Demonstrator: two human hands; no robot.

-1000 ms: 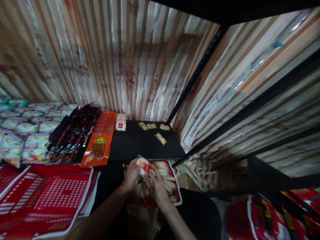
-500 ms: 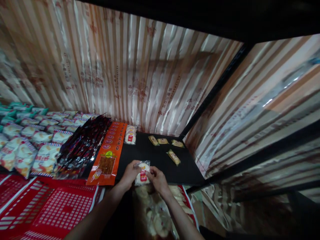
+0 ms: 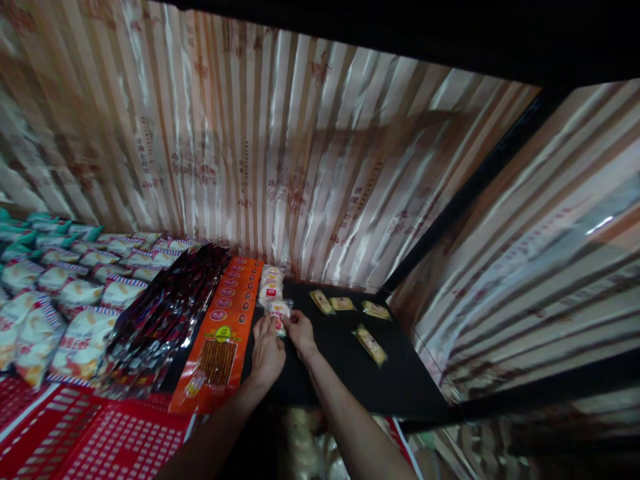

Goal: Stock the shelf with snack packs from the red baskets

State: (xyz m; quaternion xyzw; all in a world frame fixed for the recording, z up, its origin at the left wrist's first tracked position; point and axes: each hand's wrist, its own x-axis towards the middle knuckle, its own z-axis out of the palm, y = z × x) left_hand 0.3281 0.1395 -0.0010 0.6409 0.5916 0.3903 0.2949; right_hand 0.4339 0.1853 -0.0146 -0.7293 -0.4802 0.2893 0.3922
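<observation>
Both of my hands reach onto a black shelf (image 3: 345, 373). My left hand (image 3: 267, 350) and my right hand (image 3: 300, 330) pinch the two sides of a small clear packet of pale round cakes with a red label (image 3: 279, 310). The packet rests against the front of a short row of like packets (image 3: 270, 283) lined up toward the back wall. Fingers of both hands are closed on the packet's edges.
Orange flat snack packs (image 3: 220, 333) lie just left of the row, then dark red packs (image 3: 165, 313) and white puffed snack bags (image 3: 75, 293). Several small yellow-wrapped bars (image 3: 370, 343) lie on the shelf's right part. Striped shiny foil (image 3: 280, 153) lines the back and side walls. Red printed cartons (image 3: 100, 433) sit below left.
My hands have carried the cake packet up from the box below and forward across the shelf to the row at the back. The camera view has tilted up and forward.
</observation>
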